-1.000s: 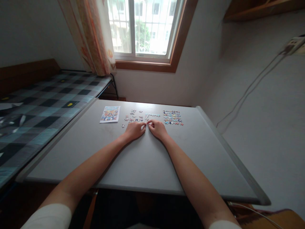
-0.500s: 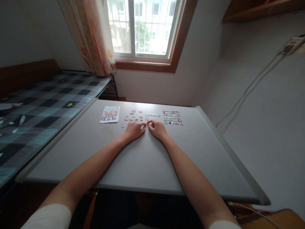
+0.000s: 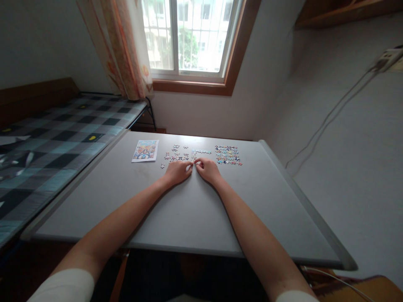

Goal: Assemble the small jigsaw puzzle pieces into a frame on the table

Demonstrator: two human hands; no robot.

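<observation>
Both my hands rest on the grey table (image 3: 195,209) near its far side, knuckles up and fingertips nearly touching. My left hand (image 3: 178,171) is curled with thumb and fingers pinched together at a small jigsaw piece. My right hand (image 3: 208,169) is curled the same way, pinching at a piece just beside it. Loose jigsaw pieces (image 3: 176,156) lie scattered right beyond my fingers. A short joined strip of pieces (image 3: 201,152) sits behind my right hand. A denser cluster of coloured pieces (image 3: 228,155) lies to the right.
A printed reference picture (image 3: 145,150) lies flat at the far left of the table. A bed with a checked cover (image 3: 56,138) runs along the table's left edge. A wall (image 3: 346,167) with a cable stands close on the right, and a window (image 3: 189,37) is ahead.
</observation>
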